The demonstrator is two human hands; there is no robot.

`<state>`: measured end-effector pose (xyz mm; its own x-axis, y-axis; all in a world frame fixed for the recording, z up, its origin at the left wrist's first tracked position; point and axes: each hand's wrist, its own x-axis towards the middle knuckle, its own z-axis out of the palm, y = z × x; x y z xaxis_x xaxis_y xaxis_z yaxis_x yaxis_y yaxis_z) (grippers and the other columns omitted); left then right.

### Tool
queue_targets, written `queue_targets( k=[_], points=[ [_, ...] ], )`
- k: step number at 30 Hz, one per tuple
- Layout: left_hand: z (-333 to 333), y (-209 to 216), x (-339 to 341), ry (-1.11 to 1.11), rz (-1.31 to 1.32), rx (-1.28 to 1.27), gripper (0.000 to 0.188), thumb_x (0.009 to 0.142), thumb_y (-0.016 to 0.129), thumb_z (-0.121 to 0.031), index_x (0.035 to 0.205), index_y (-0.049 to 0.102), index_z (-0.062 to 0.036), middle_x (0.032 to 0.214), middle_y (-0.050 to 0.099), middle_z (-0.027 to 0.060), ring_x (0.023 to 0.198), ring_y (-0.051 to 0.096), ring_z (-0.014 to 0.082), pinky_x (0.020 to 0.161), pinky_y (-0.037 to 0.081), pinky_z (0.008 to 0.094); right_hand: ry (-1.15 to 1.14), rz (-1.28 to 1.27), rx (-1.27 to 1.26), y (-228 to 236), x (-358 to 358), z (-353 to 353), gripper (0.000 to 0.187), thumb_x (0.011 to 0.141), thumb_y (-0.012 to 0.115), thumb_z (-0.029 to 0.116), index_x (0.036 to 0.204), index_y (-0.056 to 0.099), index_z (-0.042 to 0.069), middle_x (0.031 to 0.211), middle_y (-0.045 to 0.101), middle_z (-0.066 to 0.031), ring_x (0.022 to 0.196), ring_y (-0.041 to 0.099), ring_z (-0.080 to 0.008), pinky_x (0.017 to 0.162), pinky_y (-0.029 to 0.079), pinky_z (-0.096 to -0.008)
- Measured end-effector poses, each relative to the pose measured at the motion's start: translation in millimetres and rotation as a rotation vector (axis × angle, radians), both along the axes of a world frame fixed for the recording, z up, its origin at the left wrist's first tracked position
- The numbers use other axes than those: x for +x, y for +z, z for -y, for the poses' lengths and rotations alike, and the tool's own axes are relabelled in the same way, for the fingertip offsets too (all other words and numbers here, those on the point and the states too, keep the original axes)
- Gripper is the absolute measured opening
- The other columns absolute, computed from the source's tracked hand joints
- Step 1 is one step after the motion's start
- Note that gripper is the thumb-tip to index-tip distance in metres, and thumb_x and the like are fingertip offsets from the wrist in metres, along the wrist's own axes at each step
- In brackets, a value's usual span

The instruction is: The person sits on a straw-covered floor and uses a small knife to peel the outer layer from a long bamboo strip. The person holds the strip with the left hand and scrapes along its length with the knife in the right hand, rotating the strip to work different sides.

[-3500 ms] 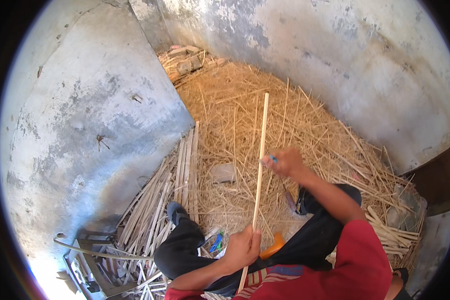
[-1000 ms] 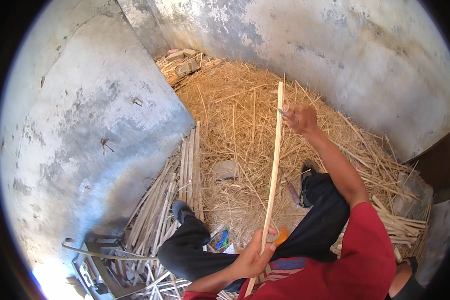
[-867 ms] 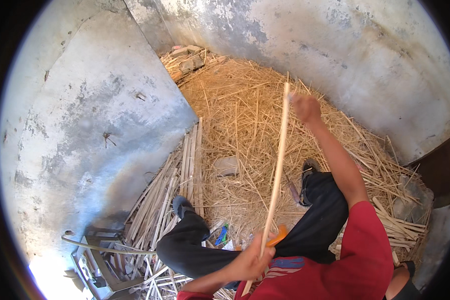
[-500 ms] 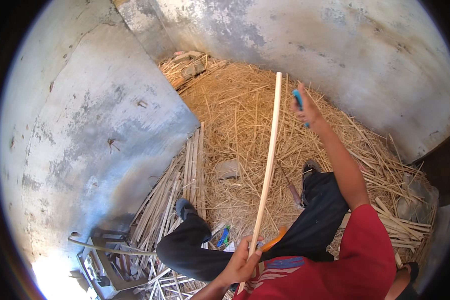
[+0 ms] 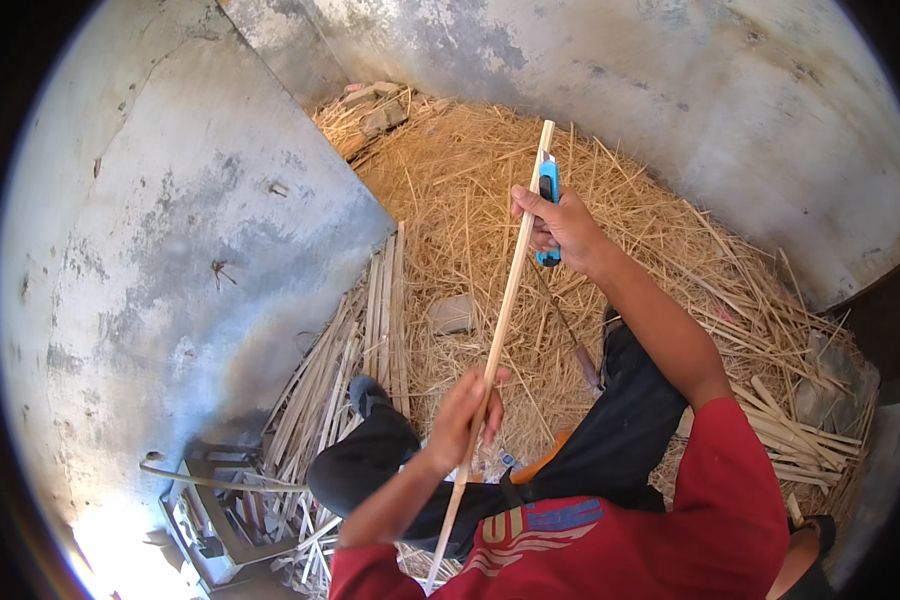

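A long, pale bamboo or wooden strip (image 5: 511, 285) stands at a slant in front of me, its top end leaning away and a little right. My left hand (image 5: 458, 417) is closed around its lower half, above my lap. Near the top, my right hand (image 5: 572, 232) is closed on a blue utility knife (image 5: 548, 182) with a short blade showing. The knife lies alongside the strip's upper part, and the right thumb and fingers are around the strip there too. Whether the blade touches the strip, I cannot tell.
Straw-like shavings (image 5: 450, 200) cover the ground. Bundled strips (image 5: 382, 320) lie left of my foot, more strips (image 5: 800, 440) at right. A flat block (image 5: 453, 314) and a wooden-handled tool (image 5: 587, 368) lie ahead. A frame-like stand (image 5: 220, 520) is lower left. Worn walls (image 5: 670, 120) surround the space.
My right hand has come left with the utility knife, from beside the strip onto its upper part. My left hand has moved up and left; the strip has shifted slightly left.
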<state>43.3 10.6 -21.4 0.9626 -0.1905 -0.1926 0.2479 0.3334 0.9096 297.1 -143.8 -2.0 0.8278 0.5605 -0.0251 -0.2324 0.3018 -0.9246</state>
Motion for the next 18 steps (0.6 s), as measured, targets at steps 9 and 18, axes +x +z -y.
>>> queue_targets(
  k=[9,18],
  points=[
    [-27,8,59,0.151,-0.114,-0.07,0.029,0.103,0.038,-0.024,0.12,0.048,-0.0029,0.053,0.036,-0.003,0.035,0.029,0.0058,0.036,0.025,0.0211,0.024,0.748,-0.864,-3,-11,-8,0.077,0.081,0.042,0.078,0.083,0.061,0.004,0.07,0.061,-0.0107,0.065,0.061,-0.0245,0.058,0.046,-0.0397],
    [-36,-4,54,0.141,-0.141,0.058,0.026,0.101,0.045,-0.027,0.117,0.049,-0.0067,0.056,0.035,-0.0076,0.043,0.031,0.0022,0.041,0.025,0.0205,0.003,1.279,-1.014,-40,-58,-32,0.069,0.075,0.052,0.078,0.057,0.052,0.011,0.051,0.054,-0.0081,0.044,0.056,-0.0278,0.042,0.042,-0.039]
  ],
)
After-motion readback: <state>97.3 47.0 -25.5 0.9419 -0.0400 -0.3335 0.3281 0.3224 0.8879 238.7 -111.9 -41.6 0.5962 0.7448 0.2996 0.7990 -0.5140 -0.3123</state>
